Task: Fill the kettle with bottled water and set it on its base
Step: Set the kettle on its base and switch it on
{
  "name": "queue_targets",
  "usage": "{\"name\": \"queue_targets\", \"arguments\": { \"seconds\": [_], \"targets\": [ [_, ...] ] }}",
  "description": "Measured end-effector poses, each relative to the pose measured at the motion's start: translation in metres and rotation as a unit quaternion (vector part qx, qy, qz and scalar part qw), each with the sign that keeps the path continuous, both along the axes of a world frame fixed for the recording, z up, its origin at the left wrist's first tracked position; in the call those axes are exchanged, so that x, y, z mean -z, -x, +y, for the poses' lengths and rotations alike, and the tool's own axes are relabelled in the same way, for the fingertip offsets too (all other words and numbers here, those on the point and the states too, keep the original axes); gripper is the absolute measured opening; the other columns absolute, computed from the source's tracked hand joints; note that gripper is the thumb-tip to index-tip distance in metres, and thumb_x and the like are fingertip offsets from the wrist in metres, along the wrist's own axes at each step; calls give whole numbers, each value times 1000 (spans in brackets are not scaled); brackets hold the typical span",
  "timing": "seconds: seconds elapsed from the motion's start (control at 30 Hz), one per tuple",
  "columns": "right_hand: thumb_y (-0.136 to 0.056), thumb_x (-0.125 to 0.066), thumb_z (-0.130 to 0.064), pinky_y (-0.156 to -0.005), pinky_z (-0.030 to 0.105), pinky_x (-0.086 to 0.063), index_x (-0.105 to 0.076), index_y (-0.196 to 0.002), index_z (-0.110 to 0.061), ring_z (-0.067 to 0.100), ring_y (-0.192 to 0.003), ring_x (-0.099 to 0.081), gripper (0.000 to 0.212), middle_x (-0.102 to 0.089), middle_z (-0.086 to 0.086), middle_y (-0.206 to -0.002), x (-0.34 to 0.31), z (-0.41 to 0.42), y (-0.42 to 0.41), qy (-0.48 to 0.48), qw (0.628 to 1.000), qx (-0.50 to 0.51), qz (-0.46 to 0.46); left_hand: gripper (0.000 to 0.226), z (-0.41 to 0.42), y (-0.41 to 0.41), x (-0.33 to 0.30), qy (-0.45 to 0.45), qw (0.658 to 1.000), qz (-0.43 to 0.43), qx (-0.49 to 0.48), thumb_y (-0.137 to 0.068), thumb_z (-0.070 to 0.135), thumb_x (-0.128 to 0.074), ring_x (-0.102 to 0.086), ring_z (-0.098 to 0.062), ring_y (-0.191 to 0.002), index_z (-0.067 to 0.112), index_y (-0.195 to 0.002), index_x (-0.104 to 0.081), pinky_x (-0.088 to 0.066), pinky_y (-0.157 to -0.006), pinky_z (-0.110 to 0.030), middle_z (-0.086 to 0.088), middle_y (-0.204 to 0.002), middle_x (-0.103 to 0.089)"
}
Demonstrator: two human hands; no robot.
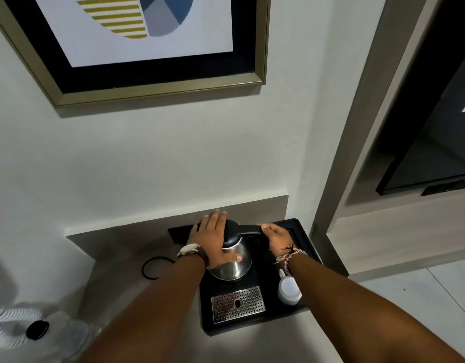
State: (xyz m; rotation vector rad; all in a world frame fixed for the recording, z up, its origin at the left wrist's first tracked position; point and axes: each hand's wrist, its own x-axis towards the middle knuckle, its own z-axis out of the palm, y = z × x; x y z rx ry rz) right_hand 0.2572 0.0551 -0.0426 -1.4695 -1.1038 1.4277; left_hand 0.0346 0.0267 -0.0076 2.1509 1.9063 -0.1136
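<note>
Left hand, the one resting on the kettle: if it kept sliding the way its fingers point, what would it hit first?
Probably the wall behind the counter. The left hand lies over the kettle, fingers pointing toward it, though depth is hard to judge.

This looks like a hotel room's hospitality corner. At the lower middle of the frame a black tray (302, 231) on a narrow shelf (116, 247) holds a kettle (235, 268), a drip grate (238, 303) and an upturned white cup (289, 289). A framed abstract print (137, 43) fills the upper left, and a wall-mounted television (435, 142) sits in a recess at the right.
</note>
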Motion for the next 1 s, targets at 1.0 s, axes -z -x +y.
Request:
{"name": "queue_targets", "arguments": {
  "seconds": [1.0],
  "targets": [
    [-94, -74, -35, -93, 35, -54, -67, -82, -26, 22, -93, -70, 17, -72, -4, -88, -14, -4, 8, -39, 993, -17, -110, 116, -26, -12, 16, -75, 992, 33, 95, -74, 70, -52, 15, -45, -155, 33, -162, 13, -15, -125, -61, 3, -173, 13]
  ]
}}
